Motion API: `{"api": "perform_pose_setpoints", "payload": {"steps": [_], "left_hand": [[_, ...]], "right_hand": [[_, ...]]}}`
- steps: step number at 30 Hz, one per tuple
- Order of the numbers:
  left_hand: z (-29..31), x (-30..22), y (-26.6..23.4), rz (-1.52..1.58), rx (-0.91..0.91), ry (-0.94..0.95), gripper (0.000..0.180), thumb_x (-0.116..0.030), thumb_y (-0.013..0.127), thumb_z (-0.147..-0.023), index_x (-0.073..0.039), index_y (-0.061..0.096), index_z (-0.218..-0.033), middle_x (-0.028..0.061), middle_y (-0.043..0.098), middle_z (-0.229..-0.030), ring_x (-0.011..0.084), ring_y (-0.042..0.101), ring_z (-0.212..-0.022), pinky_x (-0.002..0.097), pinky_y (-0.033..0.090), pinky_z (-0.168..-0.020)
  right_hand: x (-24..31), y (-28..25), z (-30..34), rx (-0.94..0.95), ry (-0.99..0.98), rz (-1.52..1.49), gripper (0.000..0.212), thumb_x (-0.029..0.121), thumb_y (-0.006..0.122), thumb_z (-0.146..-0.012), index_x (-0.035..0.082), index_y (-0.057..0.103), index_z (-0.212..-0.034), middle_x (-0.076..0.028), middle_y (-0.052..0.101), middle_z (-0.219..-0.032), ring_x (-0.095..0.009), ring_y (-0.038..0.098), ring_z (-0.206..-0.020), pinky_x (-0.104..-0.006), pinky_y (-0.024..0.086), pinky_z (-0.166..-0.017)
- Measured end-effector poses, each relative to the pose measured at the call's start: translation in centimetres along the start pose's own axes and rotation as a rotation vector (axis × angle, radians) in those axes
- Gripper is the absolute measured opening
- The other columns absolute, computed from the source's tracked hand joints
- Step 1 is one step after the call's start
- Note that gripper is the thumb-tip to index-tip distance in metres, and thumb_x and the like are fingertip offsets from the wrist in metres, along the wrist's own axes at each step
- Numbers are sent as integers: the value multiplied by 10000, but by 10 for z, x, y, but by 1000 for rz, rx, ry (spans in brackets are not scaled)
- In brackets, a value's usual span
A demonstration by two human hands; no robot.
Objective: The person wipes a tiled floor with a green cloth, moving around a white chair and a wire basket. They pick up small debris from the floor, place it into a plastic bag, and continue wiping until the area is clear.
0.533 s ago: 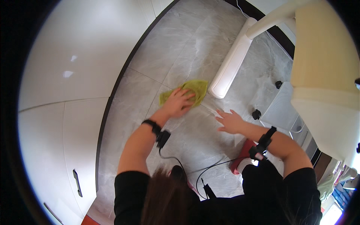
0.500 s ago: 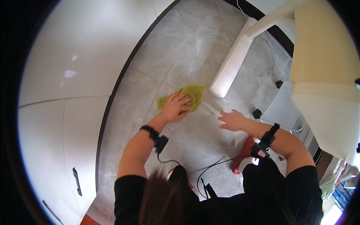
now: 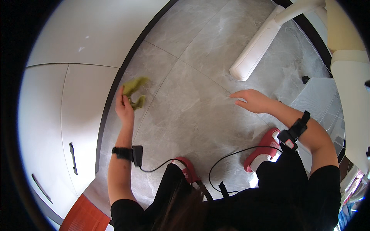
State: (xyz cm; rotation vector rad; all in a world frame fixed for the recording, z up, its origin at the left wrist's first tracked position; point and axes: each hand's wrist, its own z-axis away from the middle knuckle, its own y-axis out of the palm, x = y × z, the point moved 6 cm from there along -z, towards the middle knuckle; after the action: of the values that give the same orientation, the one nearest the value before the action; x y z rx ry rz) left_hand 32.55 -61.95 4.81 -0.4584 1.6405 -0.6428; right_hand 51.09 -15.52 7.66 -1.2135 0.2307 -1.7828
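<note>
Gripping crumpled green cloth [image 3: 135, 91], left hand [image 3: 124, 108] closed, cloth partly hidden; right hand [image 3: 252, 101] spread open, empty.

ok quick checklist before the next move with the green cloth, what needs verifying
1. Cloth held securely: ok. The left hand pinches the green cloth in its grip, lifted off the floor.
2. Cloth hanging free: ok, it dangles bunched and touches nothing else.
3. Right hand free: ok. The right hand is open, fingers spread, holding nothing.
4. Floor ahead unobstructed: ok. The grey tile floor between the hands is bare; the white furniture leg sits beyond.
5. Cable clear of feet: cannot tell. The black cable loops near the red slippers.
6. Floor wet or dry: cannot tell.
</note>
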Motion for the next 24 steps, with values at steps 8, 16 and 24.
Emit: {"api": "perform_pose_setpoints", "payload": {"steps": [8, 16, 24], "left_hand": [[-92, 30, 125, -719, 104, 116, 617, -415, 411, -1018, -23, 392, -1494, 246, 368, -1541, 394, 342, -1430, 518, 285, -1152], [-6, -135, 252, -371, 477, 815, 568, -171, 592, -897, -91, 472, -1446, 136, 434, -1524, 353, 384, -1409, 536, 283, -1159], [104, -160, 171, 116, 652, 668, 174, -7, 679, -810, -56, 660, -976, 179, 604, -1255, 393, 559, -1197, 517, 442, -1004]], "right_hand": [[-6, 36, 31, 31, 95, -162, 373, 248, 574, -972, 68, 624, -1295, -174, 643, -1284, -374, 613, -1147, -427, 486, -994], [-13, 6, 30, -13, 50, -286, 380, 248, 579, -965, 58, 619, -1292, -191, 642, -1277, -366, 629, -1141, -427, 494, -985], [-9, -14, 11, -140, 56, -218, 365, 321, 566, -936, 60, 682, -1162, -162, 702, -1151, -323, 658, -1077, -429, 513, -904]]}}
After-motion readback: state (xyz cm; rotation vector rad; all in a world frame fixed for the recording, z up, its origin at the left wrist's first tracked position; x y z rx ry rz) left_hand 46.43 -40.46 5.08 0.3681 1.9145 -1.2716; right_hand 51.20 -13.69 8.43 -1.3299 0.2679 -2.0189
